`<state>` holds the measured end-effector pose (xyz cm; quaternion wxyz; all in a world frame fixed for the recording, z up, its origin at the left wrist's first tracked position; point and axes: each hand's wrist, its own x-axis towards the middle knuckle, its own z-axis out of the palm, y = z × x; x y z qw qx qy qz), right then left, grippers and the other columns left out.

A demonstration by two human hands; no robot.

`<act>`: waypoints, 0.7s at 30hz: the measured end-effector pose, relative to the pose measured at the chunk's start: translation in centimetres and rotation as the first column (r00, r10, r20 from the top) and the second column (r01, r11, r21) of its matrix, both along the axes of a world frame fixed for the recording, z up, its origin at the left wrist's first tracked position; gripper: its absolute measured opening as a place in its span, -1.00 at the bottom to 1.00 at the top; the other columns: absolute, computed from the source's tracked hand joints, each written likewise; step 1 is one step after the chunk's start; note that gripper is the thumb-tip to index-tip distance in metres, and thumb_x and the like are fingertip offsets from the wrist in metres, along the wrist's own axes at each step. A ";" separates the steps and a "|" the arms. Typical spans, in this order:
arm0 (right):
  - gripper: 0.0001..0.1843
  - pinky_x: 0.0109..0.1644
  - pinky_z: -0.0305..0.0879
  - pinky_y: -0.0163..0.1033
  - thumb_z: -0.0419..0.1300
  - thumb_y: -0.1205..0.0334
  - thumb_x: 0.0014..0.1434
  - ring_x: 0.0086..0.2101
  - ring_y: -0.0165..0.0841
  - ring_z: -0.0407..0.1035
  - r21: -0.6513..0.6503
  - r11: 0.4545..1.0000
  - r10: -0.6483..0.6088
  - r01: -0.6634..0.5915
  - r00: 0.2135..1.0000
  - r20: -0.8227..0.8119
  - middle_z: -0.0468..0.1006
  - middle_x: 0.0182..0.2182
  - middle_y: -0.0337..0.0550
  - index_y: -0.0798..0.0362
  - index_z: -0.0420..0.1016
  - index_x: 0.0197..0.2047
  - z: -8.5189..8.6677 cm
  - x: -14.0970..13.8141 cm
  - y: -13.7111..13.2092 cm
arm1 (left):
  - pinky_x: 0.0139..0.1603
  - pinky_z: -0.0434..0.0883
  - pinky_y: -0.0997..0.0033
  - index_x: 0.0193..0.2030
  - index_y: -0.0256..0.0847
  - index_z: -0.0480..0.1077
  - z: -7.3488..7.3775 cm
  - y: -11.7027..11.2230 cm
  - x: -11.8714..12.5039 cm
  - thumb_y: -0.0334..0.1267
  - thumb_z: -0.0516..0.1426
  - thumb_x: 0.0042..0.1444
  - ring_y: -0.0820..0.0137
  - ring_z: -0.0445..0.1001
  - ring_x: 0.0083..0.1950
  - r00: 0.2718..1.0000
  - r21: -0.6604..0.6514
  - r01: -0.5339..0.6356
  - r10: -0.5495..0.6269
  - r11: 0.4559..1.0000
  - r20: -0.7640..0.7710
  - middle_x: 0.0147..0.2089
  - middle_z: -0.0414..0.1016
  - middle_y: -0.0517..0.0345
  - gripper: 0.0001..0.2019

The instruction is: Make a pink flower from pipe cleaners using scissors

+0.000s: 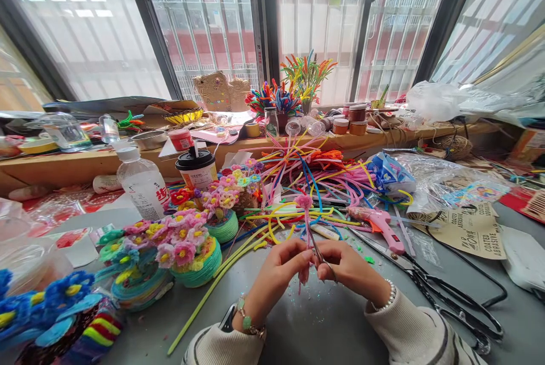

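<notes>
My left hand [281, 271] and my right hand [347, 267] meet over the grey table [323, 325], both closed around the stem of a pink pipe-cleaner flower [304, 202] that stands upright between them. My right hand also holds small metal pliers [320, 256] against the stem. A pile of loose coloured pipe cleaners [310, 177] lies just behind my hands. Finished pipe-cleaner flower pots [191, 246] stand to the left.
A pink glue gun [378, 224] and black scissors [443, 291] lie to the right, with its black cord. A clear water bottle [142, 183] and a lidded cup [196, 167] stand at left. The wooden sill [63, 165] holds jars, bowls and pipe-cleaner bouquets [298, 84].
</notes>
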<state>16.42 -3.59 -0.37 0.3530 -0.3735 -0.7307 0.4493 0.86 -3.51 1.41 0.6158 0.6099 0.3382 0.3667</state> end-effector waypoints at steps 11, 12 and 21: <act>-0.38 -0.49 0.05 -0.36 -0.04 -0.33 -0.15 -0.52 -0.46 0.10 -0.011 0.999 0.044 -0.044 0.999 -0.028 0.26 -0.55 -0.24 0.14 0.33 -0.55 -0.6 -0.6 -0.2 | -0.50 0.17 0.54 -0.51 -0.27 0.25 0.0 0.1 0.1 -0.18 0.07 -0.03 0.55 0.18 -0.53 0.995 0.045 -0.094 0.092 0.995 0.045 -0.58 0.23 0.28 -0.81; -0.37 -0.49 0.04 -0.36 -0.06 -0.34 -0.15 -0.53 -0.46 0.09 -0.015 0.998 0.064 -0.065 0.997 -0.033 0.24 -0.56 -0.25 0.14 0.31 -0.56 -0.6 -0.7 -0.2 | -0.50 0.17 0.54 -0.51 -0.27 0.25 0.0 0.1 0.1 -0.18 0.07 -0.03 0.55 0.18 -0.53 0.995 0.049 -0.095 0.093 0.994 0.042 -0.58 0.22 0.27 -0.81; -0.31 -0.49 0.01 -0.36 -0.21 -0.42 -0.17 -0.51 -0.46 0.04 -0.009 0.990 0.142 -0.142 0.990 0.000 0.17 -0.55 -0.28 0.10 0.26 -0.51 -0.4 -0.5 -0.3 | -0.50 0.18 0.52 -0.53 -0.27 0.25 0.3 -0.1 0.2 -0.17 0.07 -0.04 0.54 0.20 -0.55 0.997 0.032 -0.069 0.068 0.997 0.033 -0.60 0.24 0.27 -0.79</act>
